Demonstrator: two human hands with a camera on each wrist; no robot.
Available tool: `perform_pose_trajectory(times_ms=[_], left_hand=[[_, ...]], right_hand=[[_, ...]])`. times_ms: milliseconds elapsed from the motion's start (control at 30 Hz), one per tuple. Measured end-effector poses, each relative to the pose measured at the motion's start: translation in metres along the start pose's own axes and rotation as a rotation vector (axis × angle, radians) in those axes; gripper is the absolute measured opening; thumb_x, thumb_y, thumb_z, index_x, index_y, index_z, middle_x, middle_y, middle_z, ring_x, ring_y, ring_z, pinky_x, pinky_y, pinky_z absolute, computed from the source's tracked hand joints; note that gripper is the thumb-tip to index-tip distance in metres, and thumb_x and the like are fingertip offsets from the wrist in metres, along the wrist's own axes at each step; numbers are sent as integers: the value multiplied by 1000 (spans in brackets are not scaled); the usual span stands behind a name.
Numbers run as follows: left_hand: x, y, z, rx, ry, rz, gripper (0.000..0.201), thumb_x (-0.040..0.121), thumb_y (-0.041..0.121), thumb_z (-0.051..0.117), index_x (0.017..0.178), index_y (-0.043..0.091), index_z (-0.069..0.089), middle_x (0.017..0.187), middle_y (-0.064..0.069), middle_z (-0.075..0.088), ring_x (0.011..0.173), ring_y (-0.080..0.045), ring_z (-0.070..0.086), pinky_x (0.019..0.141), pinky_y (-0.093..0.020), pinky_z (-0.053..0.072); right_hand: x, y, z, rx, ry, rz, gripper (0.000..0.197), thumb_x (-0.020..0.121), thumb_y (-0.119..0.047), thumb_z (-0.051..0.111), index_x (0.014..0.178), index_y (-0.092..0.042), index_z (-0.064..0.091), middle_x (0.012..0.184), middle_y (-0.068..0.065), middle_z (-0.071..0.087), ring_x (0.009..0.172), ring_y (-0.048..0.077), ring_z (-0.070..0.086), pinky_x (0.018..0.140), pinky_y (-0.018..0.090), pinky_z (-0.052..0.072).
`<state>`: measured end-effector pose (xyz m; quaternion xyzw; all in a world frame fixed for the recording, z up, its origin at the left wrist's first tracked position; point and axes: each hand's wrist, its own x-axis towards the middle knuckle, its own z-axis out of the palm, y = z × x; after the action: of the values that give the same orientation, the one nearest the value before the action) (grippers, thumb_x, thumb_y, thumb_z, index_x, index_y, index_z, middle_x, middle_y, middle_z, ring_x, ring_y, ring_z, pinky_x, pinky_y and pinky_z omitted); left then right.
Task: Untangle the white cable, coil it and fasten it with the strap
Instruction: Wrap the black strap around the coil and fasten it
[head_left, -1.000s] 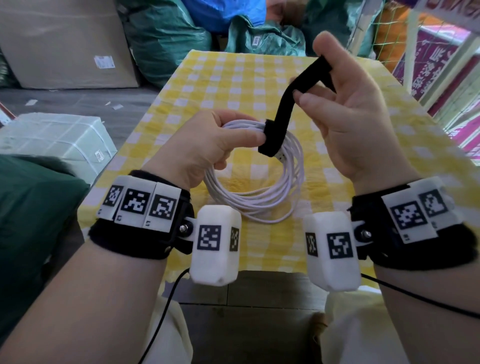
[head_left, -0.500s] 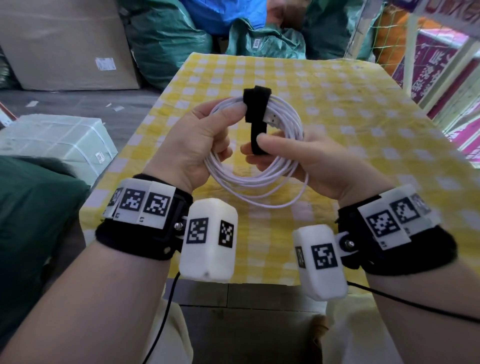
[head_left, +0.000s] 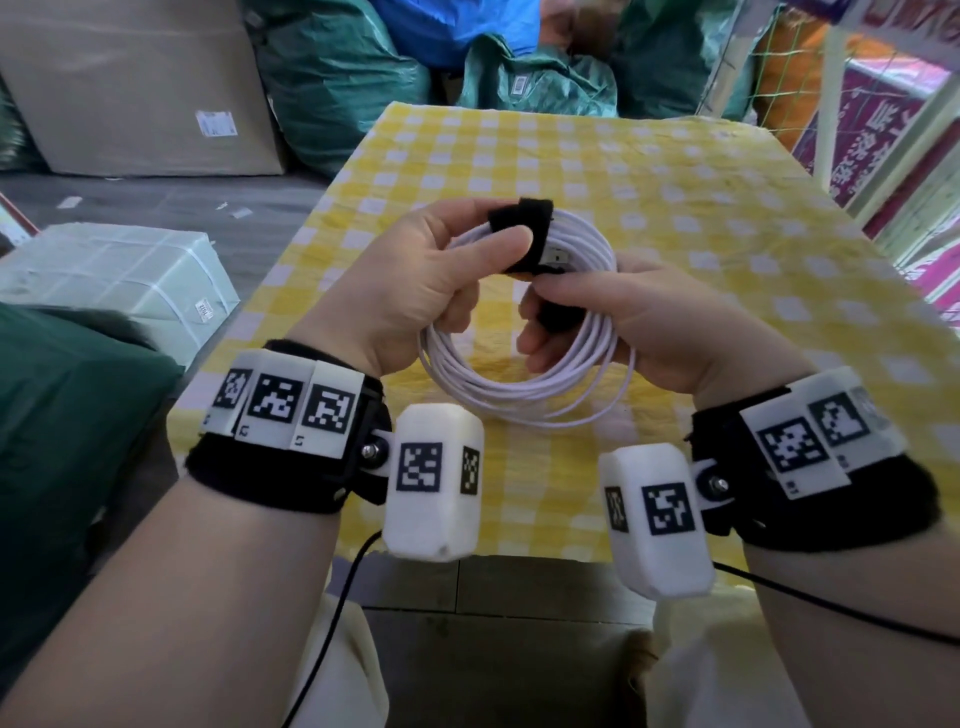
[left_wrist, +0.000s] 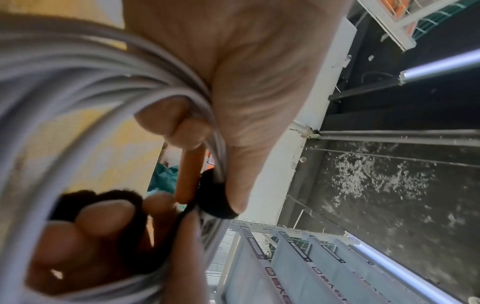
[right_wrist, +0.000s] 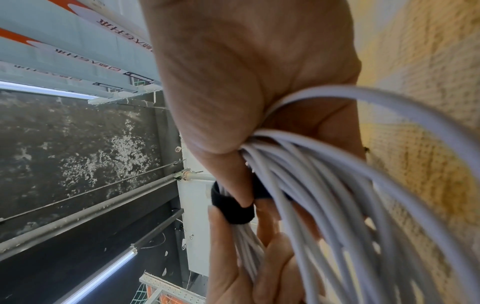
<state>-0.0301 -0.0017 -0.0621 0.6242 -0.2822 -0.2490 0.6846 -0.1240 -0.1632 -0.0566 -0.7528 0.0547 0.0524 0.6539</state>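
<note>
Where the strap (head_left: 521, 224) was drawn up high a second ago, it now wraps the top of the cable (head_left: 524, 387) coil, which is held above the table (head_left: 675, 218). The left hand (head_left: 415, 291) pinches strap and coil, thumb on the black band. The right hand (head_left: 639, 322) has dropped from overhead and curls round the coil's right side, pinching the strap's loose end. A USB plug (head_left: 555, 256) pokes out beside the strap. Signs (head_left: 862, 140) at right carry writing too blurred to read.
</note>
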Motion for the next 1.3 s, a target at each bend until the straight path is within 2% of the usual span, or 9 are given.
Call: perform_pose_trajectory(times_ms=[133, 233, 500, 633, 733, 800, 967, 1133, 1300], left_hand=[[4, -2, 3, -126, 153, -23, 19, 85, 23, 61, 102, 16, 65, 68, -5, 64, 35, -6, 24, 38, -20, 18], [6, -2, 2, -206, 236, -47, 9, 91, 22, 58, 96, 17, 63, 69, -5, 66, 35, -6, 23, 41, -22, 16], [4, -4, 10, -72, 189, -75, 11, 92, 22, 58, 102, 19, 61, 64, 11, 58, 45, -11, 25, 42, -22, 21], [3, -5, 11, -9, 127, -68, 18, 93, 24, 56, 108, 14, 60, 69, 6, 54, 46, -11, 24, 45, -25, 19], [3, -5, 10, -2, 105, -69, 20, 94, 24, 55, 109, 13, 60, 75, 4, 56, 45, -10, 24, 43, -23, 19], [3, -4, 10, 6, 114, -76, 24, 94, 25, 55, 112, 11, 60, 78, 5, 60, 45, -10, 27, 42, -21, 22], [2, -1, 11, 25, 113, -82, 33, 94, 27, 54, 120, 8, 59, 93, -6, 65, 47, -10, 46, 37, -17, 30], [1, 2, 15, -4, 109, -85, 24, 95, 25, 54, 112, 9, 62, 83, -3, 67, 51, -11, 48, 36, -17, 27], [-1, 4, 18, 6, 91, -89, 18, 94, 26, 54, 106, 15, 63, 87, -4, 70, 63, -12, 63, 37, -19, 25]], right_hand=[[3, 1, 0, -13, 108, -70, 38, 84, -50, 54, 104, -19, 64, 81, 8, 72, 74, 25, 70, 77, 43, 57], [8, 2, -2, 151, 188, -76, 56, 92, -58, 38, 109, -12, 66, 87, 14, 72, 76, 26, 69, 72, 39, 57], [14, 4, 5, 279, 278, -111, 58, 97, -58, 28, 106, -13, 63, 70, 7, 49, 55, 14, 47, 52, 29, 43], [15, 5, 4, 181, 317, -58, 70, 92, -67, 29, 130, -14, 55, 73, -1, 49, 66, 14, 47, 59, 30, 42], [13, 3, 5, 126, 279, -81, 66, 93, -66, 27, 107, -17, 68, 77, 2, 54, 78, 22, 49, 69, 33, 43], [12, 2, 7, 104, 274, -88, 63, 94, -65, 26, 111, -20, 68, 78, -2, 59, 83, 20, 50, 76, 34, 44], [10, 2, 7, 168, 252, -165, 35, 96, -33, 51, 120, -8, 55, 113, 13, 64, 103, 33, 62, 90, 40, 52], [9, 3, 5, 88, 181, -298, 49, 76, 17, 57, 115, -11, 45, 94, 5, 60, 81, 14, 59, 67, 24, 51], [9, 5, 5, 10, 180, -358, 56, 74, 24, 58, 114, -13, 47, 94, 5, 63, 86, 25, 61, 75, 42, 56]])
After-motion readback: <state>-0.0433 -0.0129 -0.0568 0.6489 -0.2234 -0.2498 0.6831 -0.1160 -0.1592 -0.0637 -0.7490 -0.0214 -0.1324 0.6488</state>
